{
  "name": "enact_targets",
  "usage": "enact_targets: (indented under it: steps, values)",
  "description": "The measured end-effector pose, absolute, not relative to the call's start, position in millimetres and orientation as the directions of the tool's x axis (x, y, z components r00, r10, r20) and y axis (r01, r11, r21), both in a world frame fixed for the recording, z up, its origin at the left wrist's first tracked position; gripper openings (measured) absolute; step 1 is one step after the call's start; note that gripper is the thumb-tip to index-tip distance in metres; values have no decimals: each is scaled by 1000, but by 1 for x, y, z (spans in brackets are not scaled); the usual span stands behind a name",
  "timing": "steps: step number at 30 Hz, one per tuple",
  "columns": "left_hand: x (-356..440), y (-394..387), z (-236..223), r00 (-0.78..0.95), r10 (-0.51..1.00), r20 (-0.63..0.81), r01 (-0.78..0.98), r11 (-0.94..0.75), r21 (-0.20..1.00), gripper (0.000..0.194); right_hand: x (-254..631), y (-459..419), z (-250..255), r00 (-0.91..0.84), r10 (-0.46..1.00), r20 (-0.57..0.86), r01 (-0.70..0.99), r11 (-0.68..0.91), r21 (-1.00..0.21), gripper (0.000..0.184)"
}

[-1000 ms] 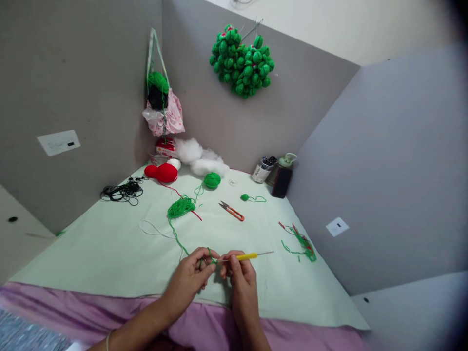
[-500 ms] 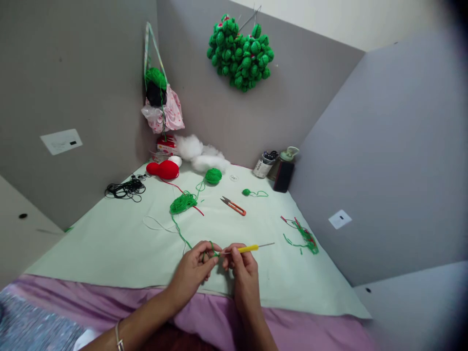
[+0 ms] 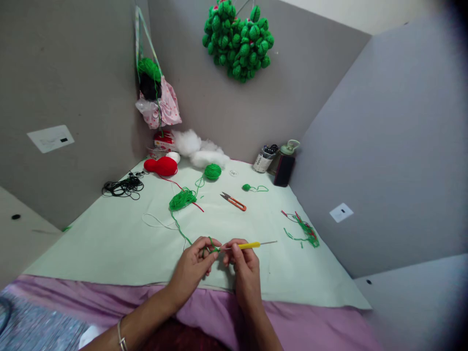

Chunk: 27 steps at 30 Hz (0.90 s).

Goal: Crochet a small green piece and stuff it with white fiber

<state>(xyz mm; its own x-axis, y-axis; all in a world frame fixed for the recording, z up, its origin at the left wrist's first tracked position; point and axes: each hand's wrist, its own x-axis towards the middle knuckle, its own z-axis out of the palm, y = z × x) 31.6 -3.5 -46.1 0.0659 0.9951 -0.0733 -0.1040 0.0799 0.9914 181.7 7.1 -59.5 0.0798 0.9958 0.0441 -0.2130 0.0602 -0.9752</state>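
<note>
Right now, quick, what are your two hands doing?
Left hand: closed, pinching green yarn.
Right hand: closed, holding the yellow-handled crochet hook.

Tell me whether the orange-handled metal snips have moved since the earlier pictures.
No. The snips keep the same place and slant relative to the small green yarn ball on the pale green table cover; only the view shifted.
</note>
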Motion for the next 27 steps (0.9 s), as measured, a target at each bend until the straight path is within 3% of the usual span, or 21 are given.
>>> enact_targets:
  steps: [6, 10, 12, 14, 16, 18, 19, 21, 25, 27]
  values:
    - [33, -10, -35, 28, 997, -75, -164, 78, 983, 32, 187, 3, -44, 13, 995, 98, -257, 98, -961, 28]
    - [33, -17, -7, -5, 999, -37, -257, 34, 966, 37, 193, -5, -18, -56, 937, 344, -141, 333, -932, 13]
    - [34, -18, 4, -20, 999, -35, -284, 28, 958, 41, 195, -9, -10, -41, 876, 481, -45, 479, -877, 18]
    - [36, -18, 10, -34, 998, -54, -303, 41, 952, 44, 197, -14, -9, -64, 785, 616, 137, 618, -774, 25]
    - [38, -16, 12, -45, 996, -71, -321, 53, 945, 48, 199, -18, -12, -144, 665, 733, 346, 728, -592, 32]
    - [39, -15, 11, -47, 996, -73, -333, 54, 941, 53, 200, -21, -17, -221, 560, 798, 466, 780, -418, 38]
    - [39, -14, 11, -43, 997, -70, -332, 52, 942, 55, 201, -22, -18, -232, 539, 809, 482, 787, -386, 39]
    - [37, -13, 9, -20, 998, -60, -315, 50, 948, 56, 201, -22, -18, -195, 581, 790, 445, 771, -457, 37]
    - [30, -14, 8, 26, 998, -63, -254, 67, 965, 51, 201, -20, -10, -128, 770, 625, 239, 636, -734, 28]
    - [28, -13, 7, 24, 997, -68, -224, 72, 972, 47, 200, -18, -8, -111, 812, 573, 155, 584, -797, 27]
